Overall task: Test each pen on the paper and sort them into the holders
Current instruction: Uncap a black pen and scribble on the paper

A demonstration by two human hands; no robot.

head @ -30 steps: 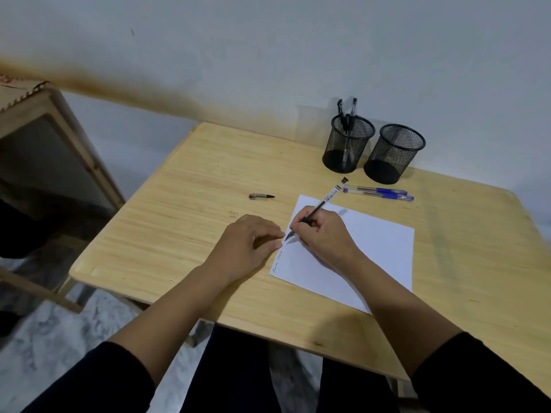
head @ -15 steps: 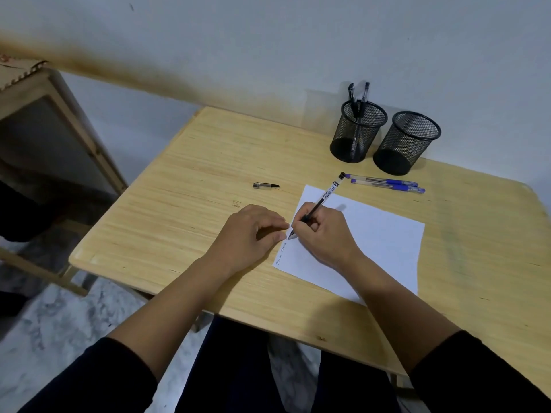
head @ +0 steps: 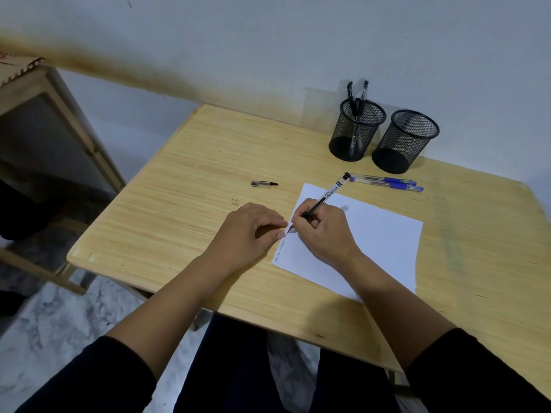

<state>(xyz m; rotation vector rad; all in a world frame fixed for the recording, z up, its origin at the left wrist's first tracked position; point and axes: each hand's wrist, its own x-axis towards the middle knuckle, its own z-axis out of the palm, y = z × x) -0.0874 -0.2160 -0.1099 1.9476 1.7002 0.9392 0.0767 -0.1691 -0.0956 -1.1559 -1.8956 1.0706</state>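
Note:
My right hand (head: 323, 231) grips a black pen (head: 325, 198) with its tip down on the left edge of a white sheet of paper (head: 372, 242); small written marks run along that edge. My left hand (head: 250, 231) rests on the table with loosely curled fingers, its fingertips at the paper's left edge. The pen's black cap (head: 264, 183) lies on the wood to the left. Two blue pens (head: 387, 183) lie side by side beyond the paper. Behind them stand two black mesh holders: the left holder (head: 356, 129) has two black pens in it, the right holder (head: 405, 141) looks empty.
The light wooden table (head: 185, 222) ends close to my body and at the left. A wall runs right behind the holders. A wooden frame of other furniture (head: 68, 120) stands to the left over a marbled floor.
The pen tip has crept a little further up the paper's left edge, adding to the marks. My view has shifted slightly. The left hand stays in place.

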